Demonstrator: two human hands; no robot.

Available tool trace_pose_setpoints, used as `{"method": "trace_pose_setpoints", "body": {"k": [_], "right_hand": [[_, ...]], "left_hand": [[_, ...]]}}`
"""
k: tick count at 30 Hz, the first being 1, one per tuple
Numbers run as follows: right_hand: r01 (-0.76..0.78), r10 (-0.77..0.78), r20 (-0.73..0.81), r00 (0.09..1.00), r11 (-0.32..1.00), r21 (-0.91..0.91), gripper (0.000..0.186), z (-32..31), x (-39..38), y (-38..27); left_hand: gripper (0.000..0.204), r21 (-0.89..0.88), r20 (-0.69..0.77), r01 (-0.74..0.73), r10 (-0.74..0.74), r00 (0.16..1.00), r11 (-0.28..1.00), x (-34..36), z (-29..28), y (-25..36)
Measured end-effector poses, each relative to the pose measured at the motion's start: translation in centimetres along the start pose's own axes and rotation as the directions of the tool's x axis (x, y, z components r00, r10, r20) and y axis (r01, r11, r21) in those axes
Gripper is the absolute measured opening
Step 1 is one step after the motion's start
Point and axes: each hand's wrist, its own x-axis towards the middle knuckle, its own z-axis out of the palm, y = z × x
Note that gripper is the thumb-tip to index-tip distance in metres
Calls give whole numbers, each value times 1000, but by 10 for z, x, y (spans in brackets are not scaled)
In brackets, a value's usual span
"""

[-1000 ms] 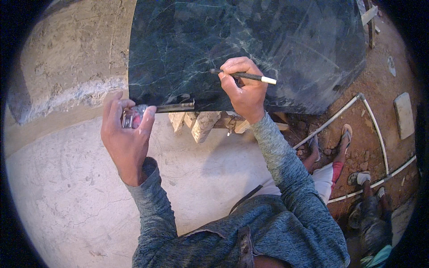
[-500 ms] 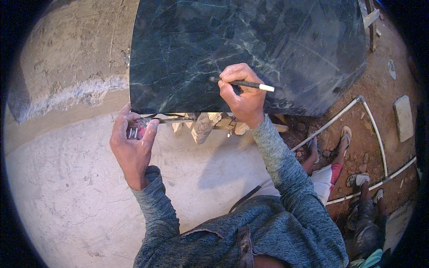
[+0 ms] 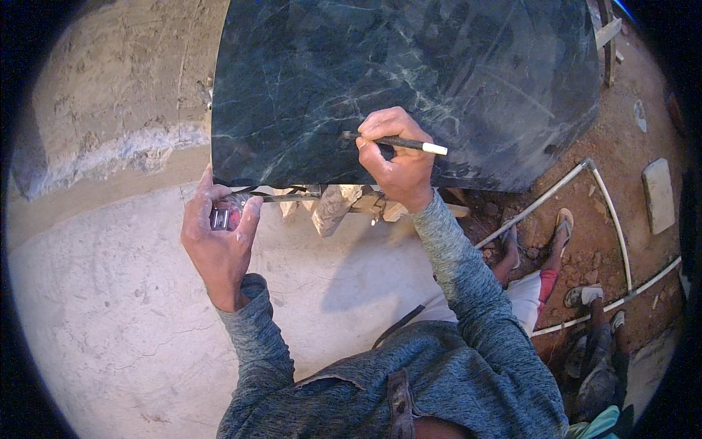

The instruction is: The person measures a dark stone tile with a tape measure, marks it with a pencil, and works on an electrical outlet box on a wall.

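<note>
A dark green polished stone slab [image 3: 307, 80] with pale veins lies in front of me. My right hand [image 3: 398, 157] rests over its near part, fingers pinched round a black marker [image 3: 401, 141] with a white end. The marker's tip points left, at the slab's surface. At the slab's near left corner, my left hand [image 3: 219, 234] is closed round a small tape measure [image 3: 221, 217] with silver and red parts. A thin strip [image 3: 289, 197] runs right from it, just below the slab's near edge. My fingers hide part of the case.
Rough wood pieces [image 3: 336, 208] stick out from under the slab. A pale concrete floor [image 3: 146, 307] lies below, with a plastered wall [image 3: 131, 73] at left. White pipes [image 3: 613, 219] cross reddish soil at right, near other people's feet [image 3: 561, 225] and a pale block [image 3: 659, 195].
My right hand and the marker have shifted very slightly toward me. My left hand stays almost in place with the tape measure.
</note>
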Motion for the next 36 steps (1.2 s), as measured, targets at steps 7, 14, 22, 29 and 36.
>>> {"method": "trace_pose_setpoints", "body": {"k": [7, 14, 22, 29, 36], "right_hand": [[2, -2, 0, 1000, 1000, -9, 16, 1, 0, -3], [7, -6, 27, 1000, 1000, -31, 14, -2, -1, -2], [37, -36, -28, 999, 999, 19, 17, -8, 19, -2], [110, -110, 4, 994, 989, -97, 17, -8, 34, -3], [85, -88, -61, 994, 996, -41, 17, 0, 37, -6]], "left_hand": [[66, -3, 1, -4, 4, 1000, 1000, -2, -1, -1], [68, -32, -2, 12, -12, 1000, 999, -2, 2, 0], [69, 18, -15, -12, 12, 1000, 1000, -3, 1, -3], [68, -3, -19, 6, -6, 1000, 1000, -4, 2, -5], [70, 10, -21, 12, -11, 1000, 1000, -3, 0, -2]]}}
